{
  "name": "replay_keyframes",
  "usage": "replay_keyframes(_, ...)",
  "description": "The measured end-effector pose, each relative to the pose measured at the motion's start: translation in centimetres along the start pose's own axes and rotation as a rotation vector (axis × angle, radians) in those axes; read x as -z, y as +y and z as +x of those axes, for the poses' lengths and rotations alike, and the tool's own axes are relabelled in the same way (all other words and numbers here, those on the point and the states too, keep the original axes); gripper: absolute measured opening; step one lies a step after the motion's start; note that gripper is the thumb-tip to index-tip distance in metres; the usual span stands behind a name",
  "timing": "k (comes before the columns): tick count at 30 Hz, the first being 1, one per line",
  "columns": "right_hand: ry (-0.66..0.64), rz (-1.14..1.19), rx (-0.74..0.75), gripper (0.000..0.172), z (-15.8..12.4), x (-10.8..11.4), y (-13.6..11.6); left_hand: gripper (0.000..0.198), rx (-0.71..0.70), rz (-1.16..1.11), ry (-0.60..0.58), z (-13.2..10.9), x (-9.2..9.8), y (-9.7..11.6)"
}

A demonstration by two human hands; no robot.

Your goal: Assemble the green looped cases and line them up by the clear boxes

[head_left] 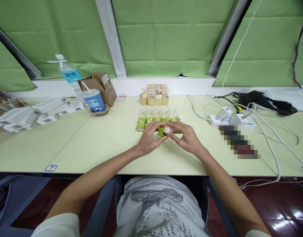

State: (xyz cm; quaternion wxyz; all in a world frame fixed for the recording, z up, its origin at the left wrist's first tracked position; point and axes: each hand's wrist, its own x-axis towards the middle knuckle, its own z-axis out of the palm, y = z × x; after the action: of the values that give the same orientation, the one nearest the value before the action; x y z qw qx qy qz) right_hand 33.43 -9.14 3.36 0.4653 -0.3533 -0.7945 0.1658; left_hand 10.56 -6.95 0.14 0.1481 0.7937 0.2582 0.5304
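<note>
Between the fingertips of both hands is a small rounded green-and-white case [162, 132], with its exact kind too small to make out. My left hand [150, 140] pinches the green side. My right hand [188, 138] grips the whitish side. Just beyond the fingers, rows of small green items in clear packaging [149, 116] stand on the table, partly hidden by the hands. A small white piece [181, 118] lies behind my right hand.
Small open cream boxes [155, 98] stand at the back. To the left are a blue cup [94, 100], a brown carton [105, 89], a water bottle [68, 72] and several white boxes [18, 116]. A power strip [214, 120] with cables and a black pouch [262, 101] lie right.
</note>
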Motion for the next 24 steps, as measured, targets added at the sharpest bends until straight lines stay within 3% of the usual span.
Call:
replay_keyframes(2, 0.079, 0.002, 0.001, 0.038, 0.1, 0.6, 0.0, 0.046, 0.115, -0.080, 0.002, 0.1, 0.2, -0.4)
replay_keyframes(5, 0.203, 0.217, -0.090, 0.036, 0.3, 1.2, 0.0, 0.051, 0.274, -0.259, 0.012, 0.1, 0.4, -1.6)
replay_keyframes(8, 0.283, 0.415, -0.163, 0.039, 0.5, 1.1, -0.1, 0.063, 0.325, -0.406, 0.023, 0.1, 0.2, -2.2)
replay_keyframes(15, 0.128, 0.308, -0.172, 0.044, 0.5, 0.1, -0.5, 0.058, 0.236, -0.403, 0.053, 0.0, -0.2, -1.3)
replay_keyframes(24, 0.014, 0.127, -0.073, 0.038, 0.2, -0.1, -0.7, 0.050, 0.279, -0.536, -0.027, 0.3, 0.0, -1.9)
